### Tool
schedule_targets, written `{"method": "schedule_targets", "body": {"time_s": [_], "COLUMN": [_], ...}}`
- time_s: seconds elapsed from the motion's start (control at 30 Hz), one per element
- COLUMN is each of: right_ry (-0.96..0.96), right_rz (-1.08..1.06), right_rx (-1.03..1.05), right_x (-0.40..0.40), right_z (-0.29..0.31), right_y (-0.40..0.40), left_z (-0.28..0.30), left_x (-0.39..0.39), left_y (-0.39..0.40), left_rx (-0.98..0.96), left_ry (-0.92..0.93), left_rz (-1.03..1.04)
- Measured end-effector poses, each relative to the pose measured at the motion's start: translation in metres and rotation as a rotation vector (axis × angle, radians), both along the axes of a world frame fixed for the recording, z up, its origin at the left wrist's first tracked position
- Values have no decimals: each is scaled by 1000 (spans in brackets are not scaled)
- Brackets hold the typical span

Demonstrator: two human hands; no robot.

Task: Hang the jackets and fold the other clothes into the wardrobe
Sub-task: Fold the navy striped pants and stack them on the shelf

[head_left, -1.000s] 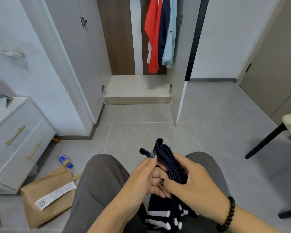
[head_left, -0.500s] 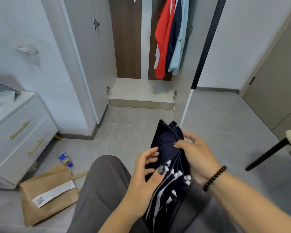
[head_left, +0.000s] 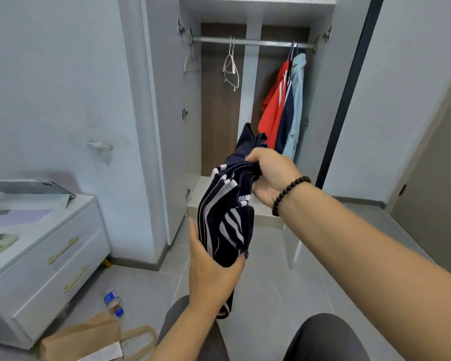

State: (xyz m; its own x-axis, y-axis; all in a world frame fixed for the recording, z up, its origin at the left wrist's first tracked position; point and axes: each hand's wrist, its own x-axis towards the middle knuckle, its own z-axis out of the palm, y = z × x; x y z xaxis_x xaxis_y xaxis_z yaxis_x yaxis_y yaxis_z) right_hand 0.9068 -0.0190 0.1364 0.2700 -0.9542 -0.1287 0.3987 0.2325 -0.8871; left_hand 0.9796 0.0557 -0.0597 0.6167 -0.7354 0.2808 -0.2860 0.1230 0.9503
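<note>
- navy cloth with white stripes, the folded garment (head_left: 225, 217) hangs in the air in front of the open wardrobe (head_left: 248, 11), its long axis running from upper right down to lower left.
- the right hand (head_left: 270, 175) clenches its upper end in a fist; the left hand (head_left: 214, 269) cups the lower end, thumb pinching the fabric.
- the wardrobe floor (head_left: 268, 209) lies just beyond and below the right hand, which is nearer to it.
- hung jackets (head_left: 284, 110) crowd the right side; the left side under the empty hangers (head_left: 231, 66) looks open.
</note>
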Motion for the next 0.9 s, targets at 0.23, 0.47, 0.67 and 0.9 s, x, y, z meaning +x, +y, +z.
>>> {"method": "schedule_targets", "body": {"time_s": [0.23,0.47,0.67,0.9], "right_ry": [-99,534,1083,1571], "right_rz": [73,-34,-12,-6], "right_rx": [-186,149,432,174], "right_x": [-57,-203,-275,-261], "right_z": [72,-65,-239,-255], "right_y": [13,7,22,5], "left_z": [76,20,-68,-68], "left_x": [15,-37,-89,-28], "left_y": [11,74,104,71], "left_rx": [-233,-37,540,532], "left_ry": [-638,-1108,-1086,-401], "left_rz": [119,-305,-1014,-558]}}
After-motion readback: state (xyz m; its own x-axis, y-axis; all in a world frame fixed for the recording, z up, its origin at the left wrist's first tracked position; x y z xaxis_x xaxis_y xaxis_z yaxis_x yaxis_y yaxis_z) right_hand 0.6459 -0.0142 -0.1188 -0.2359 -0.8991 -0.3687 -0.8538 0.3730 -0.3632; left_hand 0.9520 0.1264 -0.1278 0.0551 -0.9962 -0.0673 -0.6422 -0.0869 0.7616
